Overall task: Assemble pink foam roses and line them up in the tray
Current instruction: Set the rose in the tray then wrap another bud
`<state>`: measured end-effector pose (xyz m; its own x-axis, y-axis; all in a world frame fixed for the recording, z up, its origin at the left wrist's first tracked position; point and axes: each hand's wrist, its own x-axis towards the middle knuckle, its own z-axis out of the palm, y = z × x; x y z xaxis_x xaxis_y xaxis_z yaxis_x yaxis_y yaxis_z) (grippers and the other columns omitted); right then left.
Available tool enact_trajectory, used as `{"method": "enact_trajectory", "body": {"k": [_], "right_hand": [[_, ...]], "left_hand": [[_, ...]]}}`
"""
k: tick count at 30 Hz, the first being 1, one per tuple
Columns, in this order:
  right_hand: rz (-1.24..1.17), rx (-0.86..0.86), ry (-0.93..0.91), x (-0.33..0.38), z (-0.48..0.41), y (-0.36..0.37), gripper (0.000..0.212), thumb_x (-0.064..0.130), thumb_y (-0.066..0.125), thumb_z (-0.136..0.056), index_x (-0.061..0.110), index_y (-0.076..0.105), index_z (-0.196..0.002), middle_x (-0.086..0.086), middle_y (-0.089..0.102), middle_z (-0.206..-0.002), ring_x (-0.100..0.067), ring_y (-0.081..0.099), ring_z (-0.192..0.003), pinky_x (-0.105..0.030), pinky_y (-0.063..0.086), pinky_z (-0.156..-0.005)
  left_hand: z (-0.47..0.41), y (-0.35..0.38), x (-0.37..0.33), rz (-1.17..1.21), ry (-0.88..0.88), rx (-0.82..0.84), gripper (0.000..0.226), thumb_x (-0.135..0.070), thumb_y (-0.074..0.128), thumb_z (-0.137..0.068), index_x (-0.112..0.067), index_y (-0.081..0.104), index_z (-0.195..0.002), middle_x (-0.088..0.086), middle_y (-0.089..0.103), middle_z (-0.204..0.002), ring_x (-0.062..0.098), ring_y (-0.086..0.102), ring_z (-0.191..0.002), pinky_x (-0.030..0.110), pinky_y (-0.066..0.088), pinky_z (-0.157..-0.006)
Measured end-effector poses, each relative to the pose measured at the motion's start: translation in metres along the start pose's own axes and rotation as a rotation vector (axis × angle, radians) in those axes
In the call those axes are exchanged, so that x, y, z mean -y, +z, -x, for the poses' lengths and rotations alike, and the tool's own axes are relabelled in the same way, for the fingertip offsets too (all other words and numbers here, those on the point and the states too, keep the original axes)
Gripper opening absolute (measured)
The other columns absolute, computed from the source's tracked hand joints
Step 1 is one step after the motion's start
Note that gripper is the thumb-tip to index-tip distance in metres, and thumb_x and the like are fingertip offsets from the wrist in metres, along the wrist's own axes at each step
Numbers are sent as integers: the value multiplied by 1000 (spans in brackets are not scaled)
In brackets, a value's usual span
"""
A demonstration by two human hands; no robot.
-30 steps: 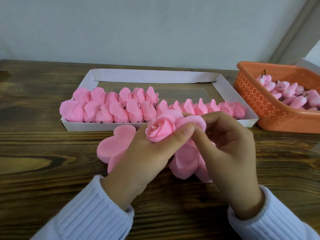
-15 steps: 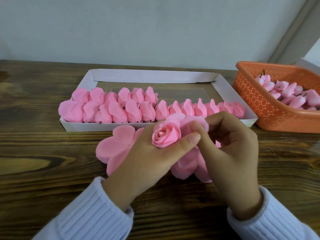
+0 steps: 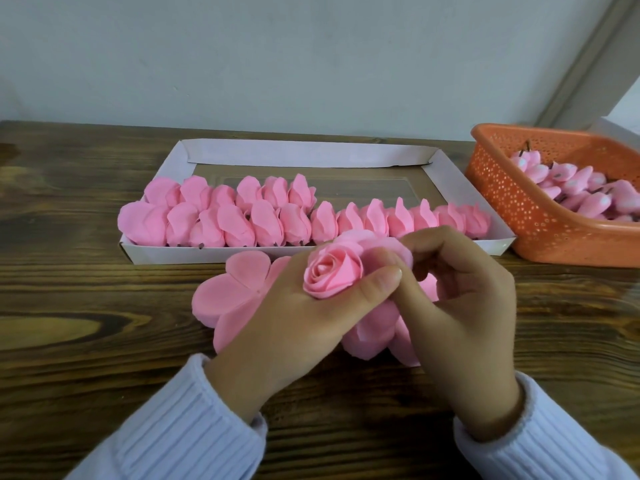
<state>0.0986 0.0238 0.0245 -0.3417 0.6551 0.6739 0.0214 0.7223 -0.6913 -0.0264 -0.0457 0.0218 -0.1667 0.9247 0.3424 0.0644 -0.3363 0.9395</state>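
Pink rose (image 3: 333,274) — upright, tray (image 3: 207,255) half-lined

Lighting even, soft, diffuse; shadows faint. No glare. Wide-angle bowing at table (image 3: 69,306) far edge. Overall image slightly soft.

The rose (image 3: 333,274) I hold is matt, soft foam; the table (image 3: 69,306) is dark grained wood; the basket (image 3: 519,209) is perforated plastic.

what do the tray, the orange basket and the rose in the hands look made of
The tray looks like thin white card, matte, with folded flaps and cut edges. The orange basket seems moulded plastic, faintly glossy, its walls pierced with small holes. The rose is probably soft foam: matte, thin curled petals.
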Motion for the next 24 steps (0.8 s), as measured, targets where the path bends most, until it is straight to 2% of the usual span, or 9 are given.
{"method": "enact_trajectory", "body": {"k": [3, 6, 8, 9, 10, 14, 18, 20, 24], "right_hand": [[-96, -2, 30, 0, 0, 0, 7, 25, 62, -86, 18, 63, -85, 7, 64, -77, -20, 60, -70, -38, 49, -65], [-238, 7, 103, 0, -1, 2, 11, 25, 55, -86, 19, 57, -95, 8, 62, -87, -6, 59, -79, -21, 46, -72], [-387, 53, 194, -1, -2, 5, 12, 16, 56, -85, 12, 55, -96, 7, 61, -87, -1, 59, -79, -15, 45, -72], [-458, 84, 250, -1, -2, 6, 12, 10, 55, -83, 8, 54, -96, 5, 61, -86, -1, 60, -79, -14, 46, -72], [-518, 120, 305, -3, -2, 6, 13, 6, 53, -82, 6, 54, -95, 3, 63, -86, -1, 62, -80, -14, 46, -72], [-639, 290, 445, -7, 0, 7, 21, 2, 57, -76, 9, 56, -95, -2, 66, -90, -8, 62, -83, -20, 47, -74], [-821, 380, 474, -3, 1, 10, 35, 9, 70, -76, 4, 51, -106, 0, 65, -92, -2, 62, -70, -18, 48, -60], [-847, 360, 487, 1, 1, 11, 36, 8, 74, -78, 3, 51, -105, 2, 68, -86, -3, 63, -66, -17, 49, -55], [-881, 326, 555, 0, 1, 11, 33, 17, 71, -70, 12, 58, -101, -5, 71, -85, -20, 63, -74, -27, 53, -64]], "left_hand": [[2, 3, 1, -1, 41, -38, 24, -26, 64, -86, -43, 70, -72, -26, 54, -44, -15, 50, -41, -3, 33, -44], [0, 3, 0, 22, 27, -119, 17, -34, 72, -82, -40, 69, -67, -22, 55, -45, -13, 52, -42, 1, 39, -47], [-2, 0, 3, 59, 7, -188, 11, -40, 67, -79, -33, 69, -70, -11, 65, -64, 6, 66, -67, 25, 56, -70], [-3, -2, 4, 93, -15, -216, 17, -45, 65, -76, -29, 69, -70, -1, 65, -73, 21, 66, -80, 46, 56, -83], [-3, -2, 4, 135, -37, -236, 22, -48, 65, -74, -27, 69, -71, 6, 64, -78, 29, 63, -86, 56, 49, -89], [-3, 0, 1, 247, -82, -228, 52, -66, 76, -60, -18, 65, -76, 26, 60, -93, 40, 62, -100, 61, 44, -98], [-3, 4, -2, 312, -88, -190, 49, -66, 76, -58, -21, 67, -74, 24, 64, -96, 45, 62, -97, 61, 46, -92], [-1, 7, -2, 320, -109, -194, 54, -66, 78, -55, -18, 68, -77, 31, 63, -99, 48, 62, -95, 69, 46, -88], [-1, 8, -1, 248, -120, -192, 57, -56, 82, -59, -11, 68, -89, 33, 64, -96, 51, 62, -93, 70, 48, -82]]}}
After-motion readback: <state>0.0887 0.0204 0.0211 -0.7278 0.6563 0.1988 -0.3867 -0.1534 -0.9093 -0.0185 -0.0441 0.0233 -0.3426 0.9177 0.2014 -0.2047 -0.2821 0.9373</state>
